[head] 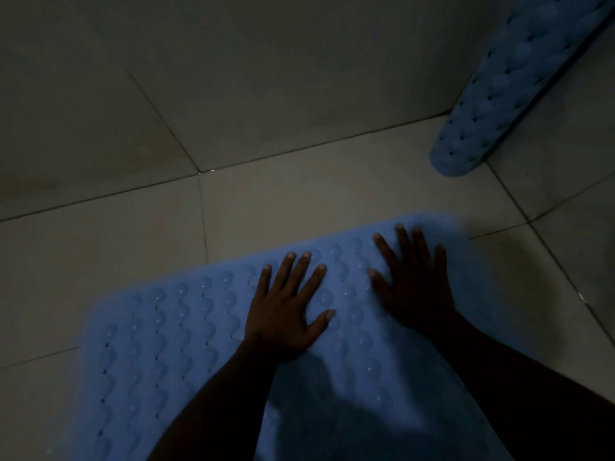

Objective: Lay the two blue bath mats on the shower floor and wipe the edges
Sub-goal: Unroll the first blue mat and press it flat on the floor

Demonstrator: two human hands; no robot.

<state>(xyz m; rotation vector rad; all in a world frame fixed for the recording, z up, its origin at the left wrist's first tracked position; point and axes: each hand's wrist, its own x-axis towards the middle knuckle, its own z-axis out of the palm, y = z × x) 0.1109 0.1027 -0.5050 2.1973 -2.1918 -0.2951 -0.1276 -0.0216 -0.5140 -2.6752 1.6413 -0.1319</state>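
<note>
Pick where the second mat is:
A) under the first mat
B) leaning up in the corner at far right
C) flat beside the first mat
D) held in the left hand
B: the second mat stands on end against the wall, while the left hand and right hand press flat on the first mat.

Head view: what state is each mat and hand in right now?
Near mat: lying flat on the floor.
Far mat: standing on end against the wall, not laid.
Left hand: open, fingers spread, pressing the near mat.
Right hand: open, fingers spread, pressing the near mat.
</note>
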